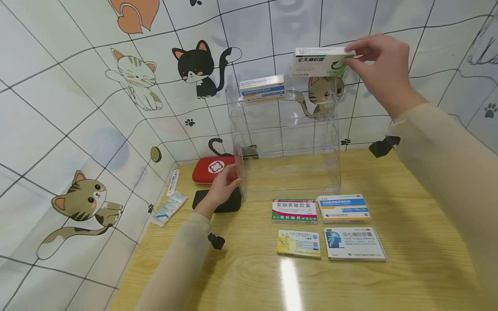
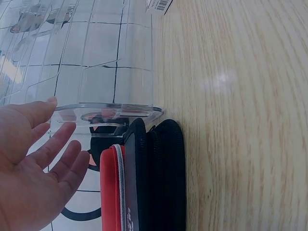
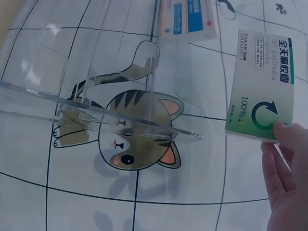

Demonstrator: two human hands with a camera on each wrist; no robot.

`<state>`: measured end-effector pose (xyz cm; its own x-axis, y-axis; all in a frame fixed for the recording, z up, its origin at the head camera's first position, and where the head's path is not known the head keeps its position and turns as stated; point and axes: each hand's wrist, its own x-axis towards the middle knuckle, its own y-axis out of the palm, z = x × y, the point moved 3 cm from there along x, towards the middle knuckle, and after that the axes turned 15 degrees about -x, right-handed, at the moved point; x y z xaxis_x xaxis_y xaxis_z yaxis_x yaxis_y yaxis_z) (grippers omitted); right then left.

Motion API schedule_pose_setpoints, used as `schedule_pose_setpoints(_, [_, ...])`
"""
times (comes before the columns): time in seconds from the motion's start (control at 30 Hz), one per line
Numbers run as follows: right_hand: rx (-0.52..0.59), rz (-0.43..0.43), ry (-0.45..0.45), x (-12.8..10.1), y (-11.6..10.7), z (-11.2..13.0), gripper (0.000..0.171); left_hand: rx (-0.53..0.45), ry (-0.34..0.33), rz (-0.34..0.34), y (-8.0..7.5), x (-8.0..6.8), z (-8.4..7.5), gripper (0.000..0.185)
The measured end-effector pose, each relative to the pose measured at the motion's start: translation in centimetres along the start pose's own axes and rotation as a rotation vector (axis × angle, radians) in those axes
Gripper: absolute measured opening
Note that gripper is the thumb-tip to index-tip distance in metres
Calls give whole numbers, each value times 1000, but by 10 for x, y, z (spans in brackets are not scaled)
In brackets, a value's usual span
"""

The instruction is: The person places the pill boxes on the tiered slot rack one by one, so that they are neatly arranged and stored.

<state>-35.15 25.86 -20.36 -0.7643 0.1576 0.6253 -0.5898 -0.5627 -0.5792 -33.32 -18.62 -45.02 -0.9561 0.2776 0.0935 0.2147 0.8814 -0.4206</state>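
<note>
My right hand (image 1: 383, 65) pinches one end of a white and green medicine box (image 3: 262, 82) between thumb and fingers. The box is held above the right part of a clear plastic rack (image 1: 288, 149), its printed face toward me. On the rack's top tier, to the left, stands a white, blue and orange medicine box (image 1: 262, 88). My left hand (image 2: 41, 159) is by the rack's left side, fingers loosely extended, with the thumb near the clear side panel (image 2: 108, 108); whether it touches is hard to tell.
Left of the rack lie a red zip case (image 1: 208, 170) and a black case (image 1: 235, 201), with a white and blue packet (image 1: 170, 208) farther left. Several medicine boxes lie in front, including a green and magenta one (image 1: 294, 211) and a yellow one (image 1: 298, 244). A cat-patterned wall stands behind.
</note>
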Motion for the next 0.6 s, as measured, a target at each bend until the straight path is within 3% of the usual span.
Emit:
schedule_pose_setpoints(0.23, [-76, 79, 70, 20, 26, -2, 27, 0, -22, -3, 3, -3, 3, 57])
schedule_pose_setpoints(0.6, [-216, 165, -2, 27, 38, 9, 33, -3, -12, -11, 2, 0, 1, 58])
